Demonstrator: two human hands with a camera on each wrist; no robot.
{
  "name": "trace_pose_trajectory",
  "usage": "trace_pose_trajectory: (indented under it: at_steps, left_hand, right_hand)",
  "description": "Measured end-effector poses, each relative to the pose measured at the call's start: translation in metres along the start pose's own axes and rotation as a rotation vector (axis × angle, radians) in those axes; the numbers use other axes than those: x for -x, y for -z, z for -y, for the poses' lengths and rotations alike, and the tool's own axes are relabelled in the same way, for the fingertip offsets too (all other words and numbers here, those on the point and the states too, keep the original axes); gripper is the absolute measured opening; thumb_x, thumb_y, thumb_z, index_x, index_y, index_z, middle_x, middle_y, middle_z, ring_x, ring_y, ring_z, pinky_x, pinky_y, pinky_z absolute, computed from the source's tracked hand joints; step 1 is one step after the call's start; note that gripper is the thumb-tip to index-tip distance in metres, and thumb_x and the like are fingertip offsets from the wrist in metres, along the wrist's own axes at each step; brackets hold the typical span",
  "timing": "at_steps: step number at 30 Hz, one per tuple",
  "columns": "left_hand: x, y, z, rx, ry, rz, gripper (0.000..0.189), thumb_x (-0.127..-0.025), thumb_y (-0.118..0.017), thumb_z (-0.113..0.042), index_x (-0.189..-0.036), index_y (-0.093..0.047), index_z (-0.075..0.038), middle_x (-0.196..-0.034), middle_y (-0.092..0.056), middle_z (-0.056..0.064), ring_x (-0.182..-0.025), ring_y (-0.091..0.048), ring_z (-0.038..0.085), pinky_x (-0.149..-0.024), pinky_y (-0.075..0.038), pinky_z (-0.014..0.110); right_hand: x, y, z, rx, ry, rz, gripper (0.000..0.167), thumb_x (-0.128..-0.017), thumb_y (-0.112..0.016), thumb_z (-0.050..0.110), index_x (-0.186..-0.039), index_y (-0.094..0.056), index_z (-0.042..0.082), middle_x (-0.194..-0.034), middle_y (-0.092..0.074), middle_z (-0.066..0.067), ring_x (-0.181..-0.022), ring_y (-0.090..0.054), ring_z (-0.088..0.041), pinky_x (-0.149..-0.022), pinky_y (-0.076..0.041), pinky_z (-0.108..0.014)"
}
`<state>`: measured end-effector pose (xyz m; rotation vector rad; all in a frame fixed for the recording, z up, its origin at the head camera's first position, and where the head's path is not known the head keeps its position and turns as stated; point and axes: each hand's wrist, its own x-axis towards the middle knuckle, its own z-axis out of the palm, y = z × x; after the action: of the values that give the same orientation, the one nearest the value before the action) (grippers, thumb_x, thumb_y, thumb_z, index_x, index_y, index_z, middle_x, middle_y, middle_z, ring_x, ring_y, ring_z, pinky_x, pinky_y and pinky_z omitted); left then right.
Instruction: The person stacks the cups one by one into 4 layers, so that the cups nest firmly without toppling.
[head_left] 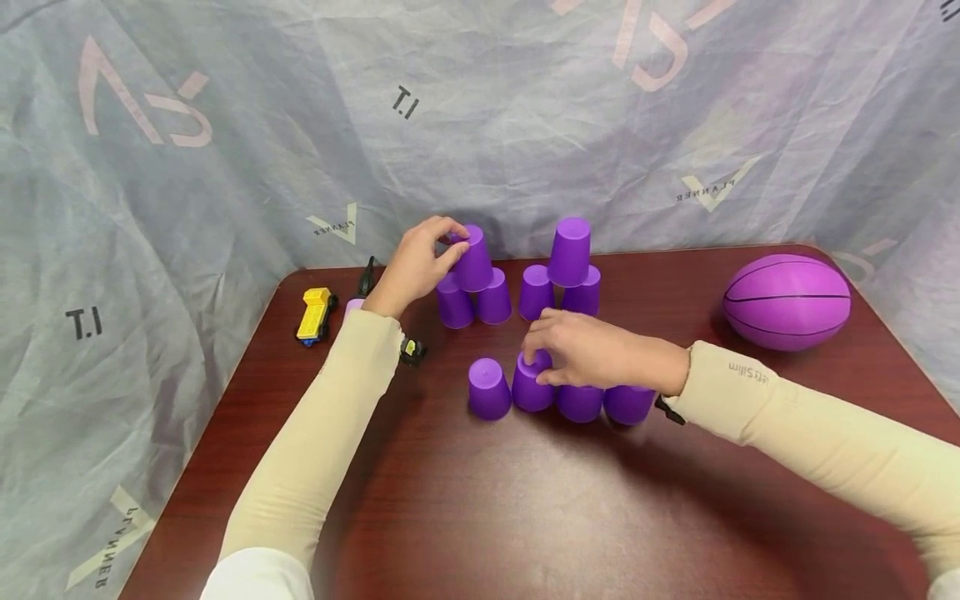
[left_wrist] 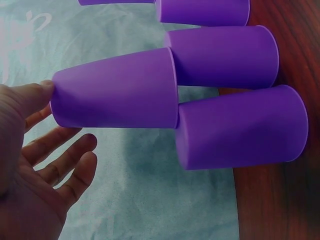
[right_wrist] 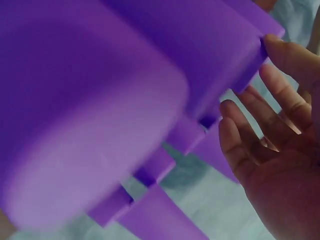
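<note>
The left hand [head_left: 418, 260] pinched a raised cup [head_left: 476, 263], the right hand [head_left: 585, 346] a front cup [head_left: 531, 395]; both seemed light, slippery, best taken near the base.

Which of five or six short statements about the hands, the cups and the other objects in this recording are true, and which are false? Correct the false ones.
1. The left hand holds the top cup of the left stack. True.
2. Four cups show in the front row. True.
3. The right hand rests on the ball. False: its fingers are on the second front-row cup from the left.
4. The ball lies left of the cups. False: it lies to their right.
5. The right stack's top cup is upside down. True.
6. The toy truck is mostly red. False: it is mostly yellow.
</note>
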<state>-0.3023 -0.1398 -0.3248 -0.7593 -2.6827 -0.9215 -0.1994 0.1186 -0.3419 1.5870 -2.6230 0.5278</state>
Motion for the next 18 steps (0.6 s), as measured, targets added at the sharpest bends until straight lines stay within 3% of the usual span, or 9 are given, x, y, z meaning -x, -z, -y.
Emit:
trace_pose_trajectory:
  at_steps: [5,9,12,18]
  left_hand:
    - [0.0,0.0,0.0,0.005,-0.001,0.0,0.017,-0.094,-0.06,-0.025,-0.108,-0.063,-0.016,-0.114,-0.058,-0.001,-0.095,-0.055,0.018,-0.08,-0.047,0.033]
    - [0.0,0.0,-0.001,-0.005,-0.005,-0.001,0.017,-0.094,-0.059,-0.025,-0.108,-0.063,-0.016,-0.113,-0.058,-0.002,-0.098,-0.055,0.017,-0.081,-0.046,0.031]
    - [0.0,0.0,-0.001,-0.006,0.006,0.003,0.017,-0.095,-0.059,-0.026,-0.108,-0.063,-0.016,-0.113,-0.058,-0.002,-0.098,-0.055,0.016,-0.081,-0.046,0.03]
    - [-0.002,-0.002,-0.004,0.004,0.007,0.007,0.018,-0.094,-0.059,-0.027,-0.108,-0.063,-0.017,-0.112,-0.058,-0.003,-0.097,-0.056,0.02,-0.081,-0.046,0.033]
  right_hand:
    - [-0.015,0.037,-0.011,0.02,-0.039,-0.172,0.016,-0.076,-0.078,0.019,-0.088,-0.068,0.013,-0.078,-0.058,0.004,-0.079,-0.049,-0.015,-0.071,-0.04,-0.031]
    - [-0.034,0.069,-0.026,0.071,-0.12,-0.283,0.017,-0.077,-0.078,0.021,-0.089,-0.07,0.012,-0.079,-0.061,0.001,-0.079,-0.049,-0.019,-0.07,-0.039,-0.035]
    - [-0.051,0.082,-0.038,0.086,-0.207,-0.272,0.02,-0.077,-0.078,0.022,-0.093,-0.072,0.011,-0.086,-0.065,-0.002,-0.083,-0.05,-0.023,-0.074,-0.04,-0.039]
    - [-0.071,0.084,-0.058,0.062,-0.354,-0.128,0.024,-0.08,-0.078,0.024,-0.098,-0.073,0.009,-0.093,-0.068,-0.005,-0.092,-0.051,-0.029,-0.084,-0.039,-0.043]
